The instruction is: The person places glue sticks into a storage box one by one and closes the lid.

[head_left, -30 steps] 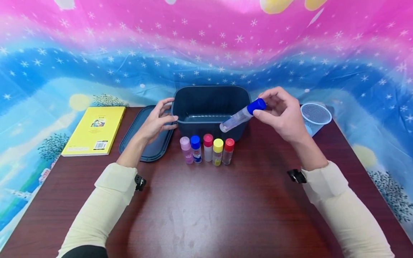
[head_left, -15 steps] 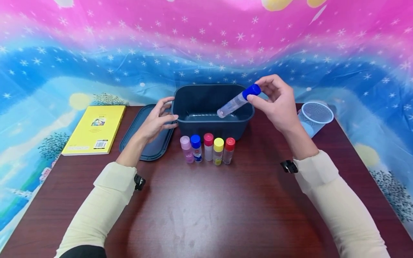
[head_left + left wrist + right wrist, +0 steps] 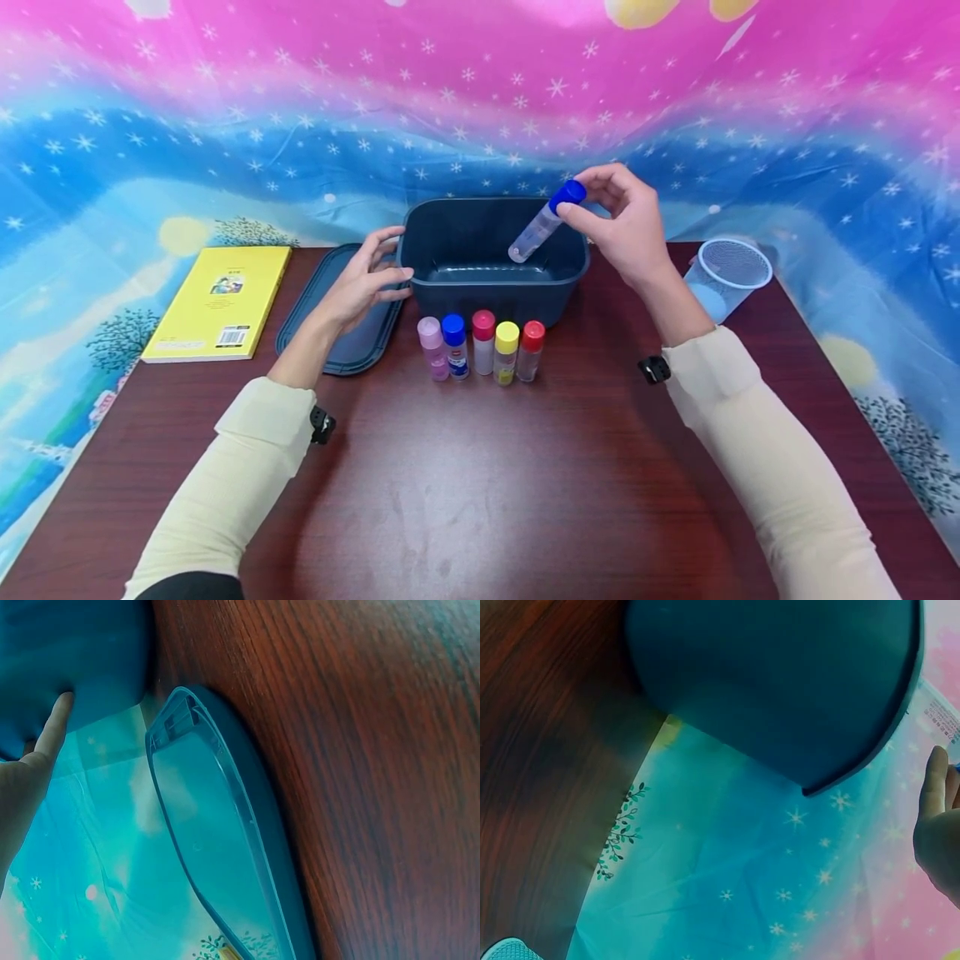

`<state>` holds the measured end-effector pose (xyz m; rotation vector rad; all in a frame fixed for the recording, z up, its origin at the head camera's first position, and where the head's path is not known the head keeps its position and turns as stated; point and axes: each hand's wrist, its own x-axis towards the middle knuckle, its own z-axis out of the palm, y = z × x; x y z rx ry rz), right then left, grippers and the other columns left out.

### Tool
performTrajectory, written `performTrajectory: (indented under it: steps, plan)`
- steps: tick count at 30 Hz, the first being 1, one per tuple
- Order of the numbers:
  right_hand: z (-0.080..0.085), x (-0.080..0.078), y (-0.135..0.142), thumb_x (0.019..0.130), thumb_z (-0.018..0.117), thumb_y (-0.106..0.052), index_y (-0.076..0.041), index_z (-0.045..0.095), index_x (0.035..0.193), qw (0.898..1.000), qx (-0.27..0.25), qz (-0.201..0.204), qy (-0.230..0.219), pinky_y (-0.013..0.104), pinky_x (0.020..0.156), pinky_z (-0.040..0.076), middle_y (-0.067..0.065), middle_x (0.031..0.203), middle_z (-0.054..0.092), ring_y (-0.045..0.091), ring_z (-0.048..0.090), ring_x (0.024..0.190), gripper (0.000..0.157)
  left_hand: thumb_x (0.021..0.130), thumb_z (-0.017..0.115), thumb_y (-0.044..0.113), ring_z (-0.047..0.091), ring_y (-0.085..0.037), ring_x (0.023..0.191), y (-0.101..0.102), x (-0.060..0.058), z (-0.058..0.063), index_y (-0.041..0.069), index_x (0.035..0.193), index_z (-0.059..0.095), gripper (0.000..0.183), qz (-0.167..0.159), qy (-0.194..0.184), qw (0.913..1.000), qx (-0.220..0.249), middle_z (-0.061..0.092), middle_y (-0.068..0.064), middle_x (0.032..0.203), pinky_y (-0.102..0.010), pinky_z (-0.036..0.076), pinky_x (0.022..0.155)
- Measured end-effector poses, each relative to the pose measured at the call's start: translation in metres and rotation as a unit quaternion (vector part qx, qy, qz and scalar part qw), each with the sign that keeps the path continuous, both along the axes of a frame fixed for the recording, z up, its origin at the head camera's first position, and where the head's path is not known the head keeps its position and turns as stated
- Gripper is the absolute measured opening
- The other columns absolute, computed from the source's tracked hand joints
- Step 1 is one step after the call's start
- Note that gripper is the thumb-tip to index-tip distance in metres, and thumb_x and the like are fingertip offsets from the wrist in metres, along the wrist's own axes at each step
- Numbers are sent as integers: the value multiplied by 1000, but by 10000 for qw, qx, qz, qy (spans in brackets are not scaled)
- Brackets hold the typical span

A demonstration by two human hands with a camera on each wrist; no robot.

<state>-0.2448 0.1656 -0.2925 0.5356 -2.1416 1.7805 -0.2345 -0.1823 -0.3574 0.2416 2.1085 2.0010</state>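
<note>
In the head view, my right hand [image 3: 628, 223] pinches the blue cap of a clear bottle [image 3: 534, 235] between thumb and fingers. The bottle slants down to the left, its lower end over the opening of a dark blue bin [image 3: 495, 298]. With its fingers spread, my left hand [image 3: 362, 285] touches the bin's left end; a fingertip [image 3: 66, 699] meets the wall in the left wrist view. Several small bottles stand in front of the bin: pink [image 3: 435, 354], blue-capped [image 3: 456, 354], dark pink-capped [image 3: 483, 350], yellow-capped [image 3: 506, 358] and red-capped [image 3: 530, 358]. The right wrist view shows only part of the held bottle.
The bin's dark lid [image 3: 367, 337] lies on the table [image 3: 480, 483] under and beside my left forearm. A yellow book [image 3: 217, 304] lies at the far left. A light blue mesh cup [image 3: 729, 275] stands behind my right wrist. A patterned cloth [image 3: 480, 108] hangs behind.
My right hand has moved left and away from me, bringing the blue-capped bottle from the bin's front right corner to over its opening. The left hand stays at the bin's end.
</note>
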Motion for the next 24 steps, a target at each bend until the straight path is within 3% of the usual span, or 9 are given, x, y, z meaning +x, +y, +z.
performTrajectory:
  steps: [24]
  plan:
    - [-10,-38,-28,94,75,-20,-7,64,128,9909,860,-192,-1019,36,93,53,8,119,62,20,57,108,38,99,64,16,24,-39,148,0,1,2,19,159,24,72,1,-106,9999,-7,14,-12,166,-58,43,107]
